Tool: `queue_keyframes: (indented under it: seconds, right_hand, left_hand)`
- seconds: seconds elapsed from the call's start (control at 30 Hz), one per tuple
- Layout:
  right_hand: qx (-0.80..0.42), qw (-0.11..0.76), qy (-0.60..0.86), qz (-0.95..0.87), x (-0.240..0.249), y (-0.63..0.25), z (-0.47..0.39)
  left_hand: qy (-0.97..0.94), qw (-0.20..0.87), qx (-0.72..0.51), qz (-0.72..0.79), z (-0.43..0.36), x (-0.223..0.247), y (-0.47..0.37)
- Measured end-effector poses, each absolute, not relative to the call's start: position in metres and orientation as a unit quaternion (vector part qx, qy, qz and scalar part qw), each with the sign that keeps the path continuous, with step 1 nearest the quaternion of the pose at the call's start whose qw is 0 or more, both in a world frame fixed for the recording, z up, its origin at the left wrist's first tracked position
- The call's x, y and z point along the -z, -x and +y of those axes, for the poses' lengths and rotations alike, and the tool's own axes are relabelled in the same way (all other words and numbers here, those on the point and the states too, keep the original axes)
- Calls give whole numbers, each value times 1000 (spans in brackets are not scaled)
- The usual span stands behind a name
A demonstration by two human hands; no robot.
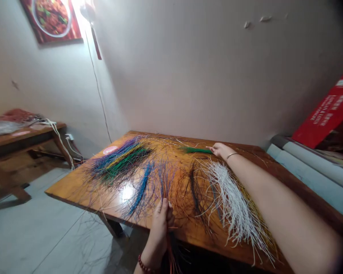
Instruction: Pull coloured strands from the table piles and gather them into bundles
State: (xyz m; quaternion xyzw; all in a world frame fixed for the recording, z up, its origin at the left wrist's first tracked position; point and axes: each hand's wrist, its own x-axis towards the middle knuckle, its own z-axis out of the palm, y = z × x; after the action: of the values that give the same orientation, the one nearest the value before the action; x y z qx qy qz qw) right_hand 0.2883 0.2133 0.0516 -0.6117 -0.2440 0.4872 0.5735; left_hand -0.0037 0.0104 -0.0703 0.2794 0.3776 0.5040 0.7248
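Observation:
My left hand is closed around a bundle of thin strands at the table's front edge; the strands fan out above it and hang below. My right hand reaches to the back of the table, its fingers at the right end of a green strand bundle; whether they grip it is too small to tell. A white bundle lies below my right forearm, with yellow strands beside it. Between my hands lie dark strands. A blue bundle lies left of my left hand.
Multicoloured bundles lie at the wooden table's left side. Rolled sheets and a red box are at the right. Another table with cables stands at the left. A wall rises behind.

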Motion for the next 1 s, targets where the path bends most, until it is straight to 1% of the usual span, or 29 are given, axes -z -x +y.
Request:
queue_keyframes:
  seconds: [0.1, 0.17, 0.23, 0.3, 0.37, 0.43, 0.53, 0.7, 0.77, 1.0]
  right_hand:
    - [-479, 569, 616, -258, -66, -294, 199]
    - [-480, 571, 605, -280, -68, -294, 170]
    - [-501, 551, 577, -335, -63, -287, 129]
    - [-541, 471, 528, -454, -52, -274, 85]
    - [-568, 399, 494, -524, -37, -259, 52]
    - [-579, 373, 474, -549, -21, -243, 35]
    - [-570, 399, 447, -563, -1, -228, 38]
    - [-560, 497, 411, -521, 16, -227, 59]
    - [-558, 522, 408, -500, 21, -230, 62]
    - [-560, 546, 412, -468, 26, -236, 64]
  left_hand:
    - [-291, 733, -486, 375, 13, 71, 5]
    - [-298, 713, -499, 391, 16, 69, 4]
    - [-313, 702, -503, 396, 18, 65, 1]
    - [-330, 704, -499, 384, 19, 61, -3]
    - [-341, 712, -494, 364, 18, 58, -8]
    - [-353, 719, -488, 347, 14, 55, -12]
    - [-382, 716, -471, 346, 10, 55, -14]
    - [-448, 706, -418, 356, 13, 61, -13]
    - [-469, 702, -405, 351, 15, 64, -12]
    - [-465, 704, -418, 336, 14, 64, -11]
